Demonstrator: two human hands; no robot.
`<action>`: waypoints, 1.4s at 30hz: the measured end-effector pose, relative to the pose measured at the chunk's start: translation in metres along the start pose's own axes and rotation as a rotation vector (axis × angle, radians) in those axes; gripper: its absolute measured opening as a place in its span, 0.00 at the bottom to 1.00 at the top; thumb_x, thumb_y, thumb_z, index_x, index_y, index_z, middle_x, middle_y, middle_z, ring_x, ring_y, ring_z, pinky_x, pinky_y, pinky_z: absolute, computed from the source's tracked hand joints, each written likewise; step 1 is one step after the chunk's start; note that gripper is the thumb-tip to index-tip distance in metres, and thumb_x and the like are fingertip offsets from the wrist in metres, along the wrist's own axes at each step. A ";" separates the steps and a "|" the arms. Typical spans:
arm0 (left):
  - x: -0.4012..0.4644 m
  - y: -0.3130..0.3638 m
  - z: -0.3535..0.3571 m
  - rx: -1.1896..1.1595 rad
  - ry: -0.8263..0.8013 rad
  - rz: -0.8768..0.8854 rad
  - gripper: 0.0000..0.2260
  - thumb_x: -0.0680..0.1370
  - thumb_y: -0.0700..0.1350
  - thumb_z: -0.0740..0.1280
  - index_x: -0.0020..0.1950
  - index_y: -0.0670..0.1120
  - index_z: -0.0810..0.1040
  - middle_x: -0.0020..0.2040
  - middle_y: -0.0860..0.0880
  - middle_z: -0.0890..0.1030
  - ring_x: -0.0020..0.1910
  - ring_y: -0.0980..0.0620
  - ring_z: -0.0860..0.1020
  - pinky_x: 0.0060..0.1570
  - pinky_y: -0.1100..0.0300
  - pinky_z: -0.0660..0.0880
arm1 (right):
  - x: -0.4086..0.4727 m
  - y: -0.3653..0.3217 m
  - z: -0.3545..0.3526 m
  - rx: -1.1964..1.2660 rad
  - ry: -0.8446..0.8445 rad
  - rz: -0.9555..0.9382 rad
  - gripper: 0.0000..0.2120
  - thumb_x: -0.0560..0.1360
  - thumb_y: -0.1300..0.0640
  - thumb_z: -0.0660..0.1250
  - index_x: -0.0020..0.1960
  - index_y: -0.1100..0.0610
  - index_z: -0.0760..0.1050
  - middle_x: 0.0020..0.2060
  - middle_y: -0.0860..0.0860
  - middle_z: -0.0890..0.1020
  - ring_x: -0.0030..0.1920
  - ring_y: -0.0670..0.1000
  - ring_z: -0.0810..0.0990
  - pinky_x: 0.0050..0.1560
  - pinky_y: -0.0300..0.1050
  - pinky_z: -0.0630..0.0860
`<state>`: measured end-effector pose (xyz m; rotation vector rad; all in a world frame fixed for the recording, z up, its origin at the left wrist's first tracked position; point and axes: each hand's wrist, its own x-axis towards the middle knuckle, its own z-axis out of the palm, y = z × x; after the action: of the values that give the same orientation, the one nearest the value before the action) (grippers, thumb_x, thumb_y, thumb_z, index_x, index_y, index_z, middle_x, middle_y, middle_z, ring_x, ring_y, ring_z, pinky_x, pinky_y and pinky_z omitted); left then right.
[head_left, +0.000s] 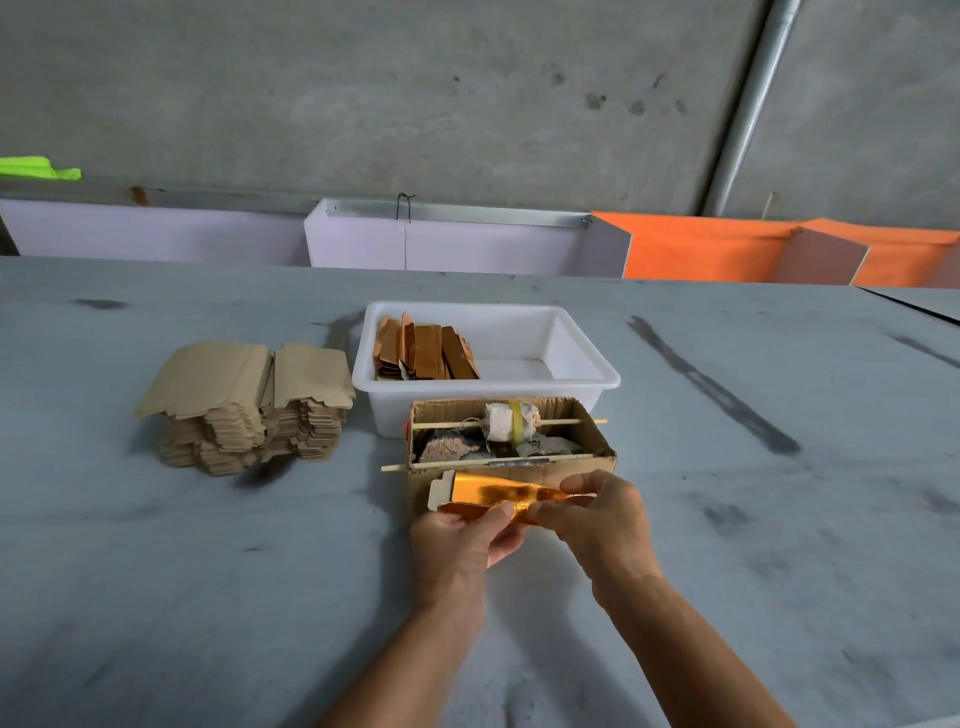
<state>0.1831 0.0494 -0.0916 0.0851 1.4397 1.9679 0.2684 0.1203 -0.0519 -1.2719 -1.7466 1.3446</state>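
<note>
Head view. We see the left hand (464, 538) and the right hand (597, 514) both pinching a gold foil blank (493, 493), thumbs on top and fingers curled beneath. The blank sits just in front of the cardboard box (597, 453); whether it touches the box, we cannot tell. Directly behind the box is a white tub (488, 387) holding folded pieces. Left of the box is a stack of brown blanks (249, 405).
</note>
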 end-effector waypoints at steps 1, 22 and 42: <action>-0.001 0.001 0.000 -0.009 -0.004 -0.002 0.06 0.69 0.32 0.73 0.44 0.35 0.78 0.37 0.41 0.84 0.36 0.43 0.84 0.32 0.58 0.80 | -0.002 0.000 -0.001 0.015 -0.010 0.001 0.14 0.64 0.64 0.78 0.43 0.57 0.74 0.38 0.54 0.81 0.37 0.50 0.79 0.31 0.39 0.73; -0.030 0.004 -0.004 -0.091 -0.009 0.052 0.03 0.72 0.30 0.69 0.39 0.36 0.79 0.34 0.40 0.81 0.31 0.47 0.81 0.30 0.61 0.78 | -0.042 0.005 -0.006 0.239 -0.286 -0.099 0.09 0.69 0.73 0.70 0.37 0.61 0.77 0.23 0.49 0.77 0.22 0.39 0.72 0.24 0.28 0.66; -0.041 0.007 -0.017 -0.089 0.001 0.013 0.08 0.71 0.29 0.69 0.36 0.39 0.76 0.30 0.44 0.80 0.26 0.50 0.80 0.32 0.59 0.81 | -0.045 0.010 0.002 0.157 -0.284 -0.041 0.08 0.68 0.70 0.72 0.47 0.63 0.81 0.27 0.51 0.79 0.22 0.37 0.73 0.24 0.27 0.67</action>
<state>0.2040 0.0116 -0.0783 0.0539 1.3540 2.0399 0.2869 0.0779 -0.0572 -0.9920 -1.7990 1.6683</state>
